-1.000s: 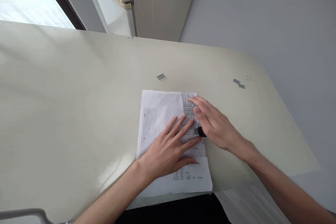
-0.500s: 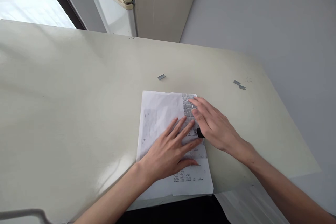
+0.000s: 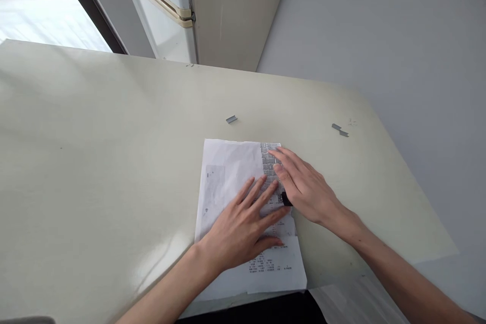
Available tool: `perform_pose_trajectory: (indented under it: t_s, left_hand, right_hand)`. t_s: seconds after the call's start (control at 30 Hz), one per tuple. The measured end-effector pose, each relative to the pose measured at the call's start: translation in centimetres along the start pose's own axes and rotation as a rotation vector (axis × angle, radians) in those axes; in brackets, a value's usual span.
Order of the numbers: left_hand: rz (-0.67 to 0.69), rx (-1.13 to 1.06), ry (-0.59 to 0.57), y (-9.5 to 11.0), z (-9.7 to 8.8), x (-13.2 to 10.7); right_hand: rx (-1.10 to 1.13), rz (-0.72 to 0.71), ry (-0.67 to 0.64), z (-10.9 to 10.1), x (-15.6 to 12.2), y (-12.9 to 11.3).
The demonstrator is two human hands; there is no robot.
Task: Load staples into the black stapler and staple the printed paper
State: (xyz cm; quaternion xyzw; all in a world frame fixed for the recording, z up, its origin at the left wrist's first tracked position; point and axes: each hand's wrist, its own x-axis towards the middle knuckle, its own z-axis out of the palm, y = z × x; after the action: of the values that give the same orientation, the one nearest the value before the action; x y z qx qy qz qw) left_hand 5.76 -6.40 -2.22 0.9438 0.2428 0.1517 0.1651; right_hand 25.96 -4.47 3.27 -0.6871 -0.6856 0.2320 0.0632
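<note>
A sheet of white paper [image 3: 228, 157] lies on the table under both hands, with print on its lower right and dense rows of metal staples on a grey band [image 3: 268, 162] along its right side. My left hand [image 3: 246, 225] rests flat on the paper, fingers spread, holding nothing. Over the right edge, my right hand [image 3: 309, 187] covers a small black tool, apparently a stapler [image 3: 287, 199]. Only its black end shows below the thumb; my palm hides the rest. The right fingers reach forward along the band, close together.
One grey strip of staples [image 3: 231, 119] lies beyond the paper, and two more strips [image 3: 340, 130] lie to the right beside some loose staples [image 3: 353, 122]. The pale table [image 3: 114, 162] ends before a refrigerator [image 3: 231, 15] and a grey wall [image 3: 372, 25].
The view has tilted up slightly, so the table, paper and hands all appear a little lower. Both hands keep nearly the same place on the paper.
</note>
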Motion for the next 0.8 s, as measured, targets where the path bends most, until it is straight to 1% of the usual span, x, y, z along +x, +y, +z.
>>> perform_pose_trajectory:
  t_s: [0.17, 0.27, 0.63, 0.8]
  left_hand:
    - [0.0, 0.021, -0.009, -0.07, 0.01, -0.05]
    - [-0.008, 0.024, -0.005, -0.06, 0.0, -0.04]
    - [0.003, 0.022, -0.008, -0.02, 0.0, 0.01]
    - [0.004, 0.015, -0.015, 0.03, -0.12, 0.03]
  right_hand:
    - [0.132, 0.02, -0.021, -0.66, 0.01, 0.65]
    - [0.162, 0.033, -0.037, -0.81, 0.03, 0.92]
    - [0.126, 0.061, -0.063, -0.81, 0.07, 0.44]
    - [0.105, 0.057, -0.054, -0.71, 0.08, 0.26]
